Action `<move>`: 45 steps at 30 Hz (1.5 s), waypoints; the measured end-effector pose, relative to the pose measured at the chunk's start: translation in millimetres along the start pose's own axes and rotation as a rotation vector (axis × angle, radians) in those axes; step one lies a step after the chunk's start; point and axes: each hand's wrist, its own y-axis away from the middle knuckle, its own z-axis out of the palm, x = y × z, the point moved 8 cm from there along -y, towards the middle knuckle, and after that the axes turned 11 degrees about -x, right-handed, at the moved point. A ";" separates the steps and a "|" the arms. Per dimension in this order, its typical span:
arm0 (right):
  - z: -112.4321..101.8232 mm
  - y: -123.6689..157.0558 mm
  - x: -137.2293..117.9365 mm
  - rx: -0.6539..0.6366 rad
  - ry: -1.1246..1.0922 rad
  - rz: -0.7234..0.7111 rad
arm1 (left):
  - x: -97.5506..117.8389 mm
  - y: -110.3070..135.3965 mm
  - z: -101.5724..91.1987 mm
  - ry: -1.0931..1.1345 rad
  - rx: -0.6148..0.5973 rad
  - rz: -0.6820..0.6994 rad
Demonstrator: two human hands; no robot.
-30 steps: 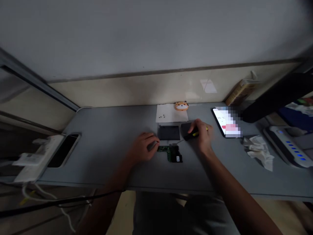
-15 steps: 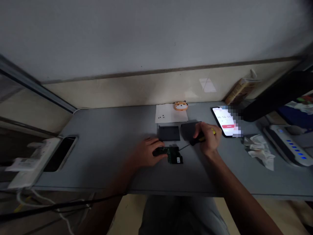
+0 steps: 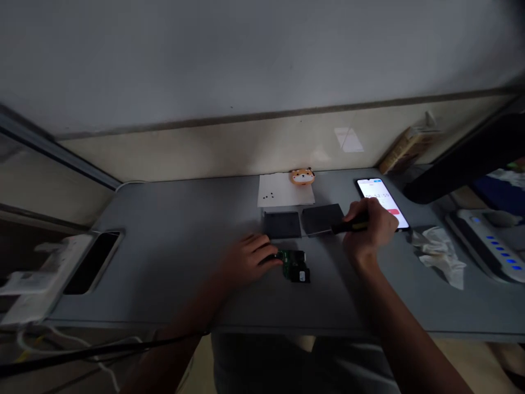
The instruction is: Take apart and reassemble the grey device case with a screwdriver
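Note:
My left hand (image 3: pixel 255 257) grips the left end of a small green circuit board (image 3: pixel 296 266) with black parts and a white label, low over the desk. In my right hand (image 3: pixel 371 224) is a screwdriver (image 3: pixel 350 225) with a dark and yellow handle, its thin shaft pointing left. The tip lies apart from the board, above and right of it. Behind the board sit two dark flat case halves: a shallow tray-like case half (image 3: pixel 283 224) on the left and a plain dark cover (image 3: pixel 322 219) on the right, partly behind the screwdriver shaft.
White paper (image 3: pixel 279 189) with several tiny dark screws (image 3: pixel 268 195) and an orange animal-faced case (image 3: pixel 302 176) lies at the back. A lit phone (image 3: pixel 381 200), crumpled tissue (image 3: pixel 438 253) and power strip (image 3: pixel 488 246) are rightward. Another phone (image 3: pixel 93 262) rests at left.
My right hand has drawn the screwdriver away from the circuit board, up and to the right. My left hand still holds the board.

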 end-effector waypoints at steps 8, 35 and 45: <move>14.5 1.5 5.8 -0.145 0.264 0.106 | -5.9 -0.3 2.8 0.002 -0.019 -0.025; 68.7 28.5 10.0 -0.626 0.123 0.054 | -54.9 -0.7 5.5 0.062 0.090 -0.557; 46.0 15.0 16.8 -0.441 0.085 0.204 | -58.6 1.6 0.0 0.158 0.139 -0.515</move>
